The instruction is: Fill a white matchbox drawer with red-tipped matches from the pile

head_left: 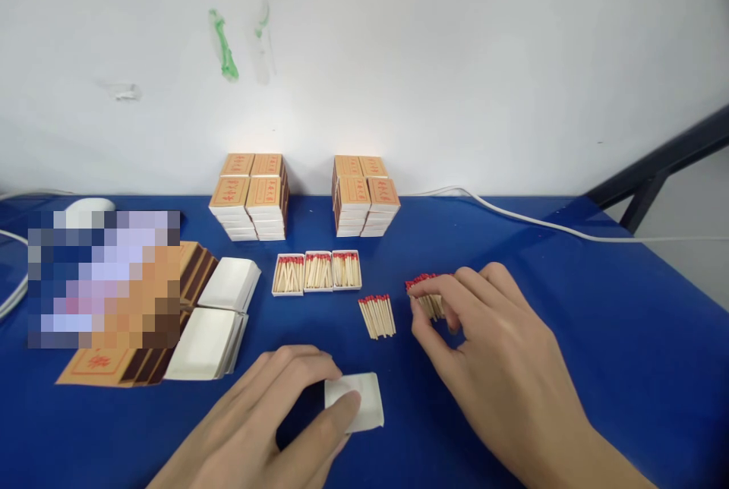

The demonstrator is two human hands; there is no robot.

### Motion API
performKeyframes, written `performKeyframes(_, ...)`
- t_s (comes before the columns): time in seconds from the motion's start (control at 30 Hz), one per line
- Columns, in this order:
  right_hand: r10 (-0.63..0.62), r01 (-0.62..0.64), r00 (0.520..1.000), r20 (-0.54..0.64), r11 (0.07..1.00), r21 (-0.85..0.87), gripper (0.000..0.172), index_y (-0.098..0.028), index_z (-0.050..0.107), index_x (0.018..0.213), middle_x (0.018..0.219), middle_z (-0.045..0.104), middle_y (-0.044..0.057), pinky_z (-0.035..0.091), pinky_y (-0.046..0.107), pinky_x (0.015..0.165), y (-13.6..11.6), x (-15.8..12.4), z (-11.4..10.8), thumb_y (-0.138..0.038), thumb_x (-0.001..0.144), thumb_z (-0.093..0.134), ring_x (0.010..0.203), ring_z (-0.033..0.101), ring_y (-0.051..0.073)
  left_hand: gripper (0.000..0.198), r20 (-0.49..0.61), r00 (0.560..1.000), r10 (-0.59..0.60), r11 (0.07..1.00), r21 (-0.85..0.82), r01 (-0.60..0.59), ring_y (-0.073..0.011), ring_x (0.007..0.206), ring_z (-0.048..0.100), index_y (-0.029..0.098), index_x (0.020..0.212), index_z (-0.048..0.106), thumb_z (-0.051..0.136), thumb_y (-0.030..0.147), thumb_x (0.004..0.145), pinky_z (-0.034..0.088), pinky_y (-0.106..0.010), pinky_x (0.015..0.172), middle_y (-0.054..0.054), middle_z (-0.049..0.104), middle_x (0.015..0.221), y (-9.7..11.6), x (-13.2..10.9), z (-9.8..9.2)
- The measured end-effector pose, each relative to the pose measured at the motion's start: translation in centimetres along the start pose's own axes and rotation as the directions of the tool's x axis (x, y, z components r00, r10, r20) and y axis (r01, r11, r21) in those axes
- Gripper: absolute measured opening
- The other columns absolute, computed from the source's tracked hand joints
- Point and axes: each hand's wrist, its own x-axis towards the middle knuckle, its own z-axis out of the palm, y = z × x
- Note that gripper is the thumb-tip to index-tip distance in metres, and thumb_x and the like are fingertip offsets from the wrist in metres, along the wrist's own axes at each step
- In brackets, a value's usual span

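My left hand point(285, 413) grips an empty white matchbox tray point(367, 402) near the front of the table, thumb on top and fingers curled behind it. Over on the right, my right hand point(490, 345) bends over a pile of red-headed matches point(424, 282), thumb and index finger pinched at its left edge; the fingers cover much of the pile. Between the hands a small row of loose matches point(377, 316) lies on the table. Beyond it, three trays filled with matches point(317, 272) stand side by side.
Two blocks of stacked orange matchboxes point(250, 200) stand by the wall. White trays point(208, 341) and flattened orange sleeves point(102, 366) lie at left, beside a blurred patch. A white cable point(512, 222) runs across the back right of the blue table point(598, 337).
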Motion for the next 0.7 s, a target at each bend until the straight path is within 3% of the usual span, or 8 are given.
performKeyframes(0.13,-0.038,0.038,0.999,0.002,0.991,-0.131,0.013,-0.019,0.070,0.092,0.079,0.063,0.006,0.046,0.042,0.073,0.40,0.07,0.05,-0.020,0.103,0.064,0.080,0.053,0.027,0.041,0.015,1.000,-0.019,1.000,0.002,0.019,-0.0190,0.109,0.080,0.036,0.137,0.069,0.054,0.013,0.106,0.067,-0.028,0.101,-0.003,0.076,0.115,0.25,-0.15,-0.37)
performKeyframes(0.37,-0.117,0.114,0.993,-0.002,0.975,-0.191,0.024,-0.019,0.070,0.085,0.075,0.061,0.008,0.045,0.044,0.073,0.24,0.25,-0.41,-0.025,0.107,0.060,0.077,0.051,0.028,0.045,0.021,1.000,-0.005,0.998,0.058,0.004,-0.0194,0.106,0.081,0.036,0.133,0.069,0.052,0.009,0.102,0.069,-0.029,0.096,-0.002,0.077,0.115,0.21,-0.14,-0.14)
performKeyframes(0.57,-0.054,0.057,0.998,0.030,0.994,-0.096,0.021,-0.022,0.066,0.082,0.076,0.065,0.005,0.046,0.042,0.073,0.20,-0.09,-0.02,-0.021,0.103,0.065,0.080,0.053,0.027,0.045,0.034,0.999,0.004,0.996,0.086,-0.007,-0.0187,0.105,0.080,0.034,0.133,0.069,0.046,0.008,0.104,0.069,-0.029,0.096,-0.003,0.077,0.114,0.17,0.24,-0.21)
performKeyframes(0.7,-0.021,0.024,0.999,0.041,0.998,-0.057,0.018,-0.023,0.066,0.082,0.078,0.067,0.004,0.045,0.040,0.070,0.33,-0.29,0.23,-0.018,0.099,0.069,0.082,0.054,0.026,0.040,-0.011,0.994,0.112,0.986,0.125,-0.110,-0.0188,0.098,0.081,0.024,0.123,0.073,0.042,0.005,0.105,0.070,-0.027,0.087,-0.009,0.076,0.112,0.20,0.23,-0.43)
